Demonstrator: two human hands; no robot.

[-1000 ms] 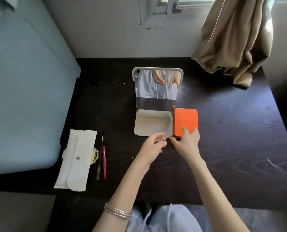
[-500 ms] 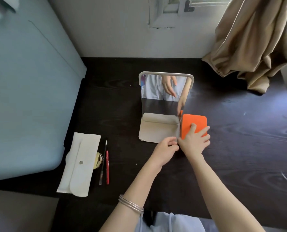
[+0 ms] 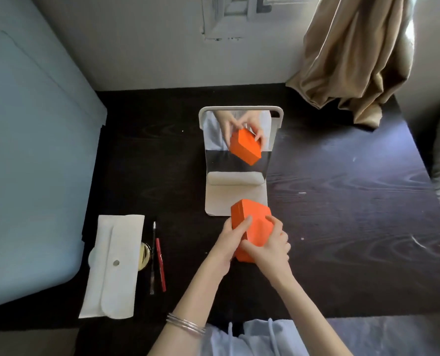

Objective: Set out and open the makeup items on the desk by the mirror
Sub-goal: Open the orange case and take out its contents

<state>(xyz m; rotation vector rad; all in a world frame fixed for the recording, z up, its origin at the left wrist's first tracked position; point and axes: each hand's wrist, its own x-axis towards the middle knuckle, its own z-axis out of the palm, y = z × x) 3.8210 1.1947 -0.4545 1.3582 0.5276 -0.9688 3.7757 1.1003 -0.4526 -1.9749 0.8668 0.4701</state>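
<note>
An orange box (image 3: 252,217) is lifted off the dark desk (image 3: 342,201), tilted, just in front of the standing mirror (image 3: 239,155). My left hand (image 3: 233,238) grips its left side with the thumb across the top. My right hand (image 3: 270,246) clasps its right and near side. The box stays closed. Its reflection shows in the mirror together with both hands. A white snap pouch (image 3: 114,265) lies at the desk's left, with a gold round compact (image 3: 144,255) half under it, and a black pencil (image 3: 153,255) and a red pencil (image 3: 160,264) beside it.
A pale blue cabinet side (image 3: 33,163) borders the desk on the left. A beige curtain (image 3: 355,60) hangs onto the back right corner. The wall and window frame stand behind the mirror. Bare dark wood lies right of the mirror.
The orange box lay flat beside the mirror's base under my right hand. Now both hands have picked it up and brought it nearer, in front of the mirror's base.
</note>
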